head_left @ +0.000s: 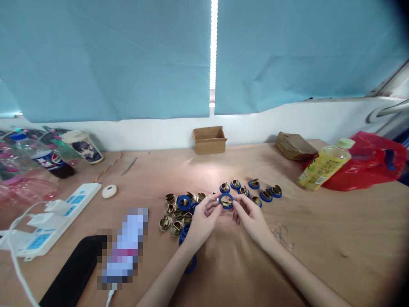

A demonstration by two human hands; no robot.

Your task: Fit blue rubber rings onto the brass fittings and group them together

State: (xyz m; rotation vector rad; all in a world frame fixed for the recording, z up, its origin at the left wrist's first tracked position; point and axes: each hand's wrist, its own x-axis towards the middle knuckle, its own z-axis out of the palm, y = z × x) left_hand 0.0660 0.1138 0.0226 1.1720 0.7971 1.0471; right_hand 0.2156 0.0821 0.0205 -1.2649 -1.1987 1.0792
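My left hand (203, 218) and my right hand (251, 216) pinch opposite sides of one blue ring (226, 207), lifted just above the table. A small brass-coloured metal part shows inside the ring. To the left of my left hand lies a cluster of round brass pieces (176, 228) with upright flaps. Loose blue rings (184, 203) rest among them and beside my left wrist, partly hidden by it. Beyond my fingers sit several blue rings with brass pieces (266, 195) in them.
A small open cardboard box (210, 146) stands by the wall. To the right are thin wire rings (283, 236), a yellow-labelled bottle (326, 166), a brown package (295, 146) and a red bag (364, 166). A power strip (60, 221), blurred phone (126, 243) and bottles lie left.
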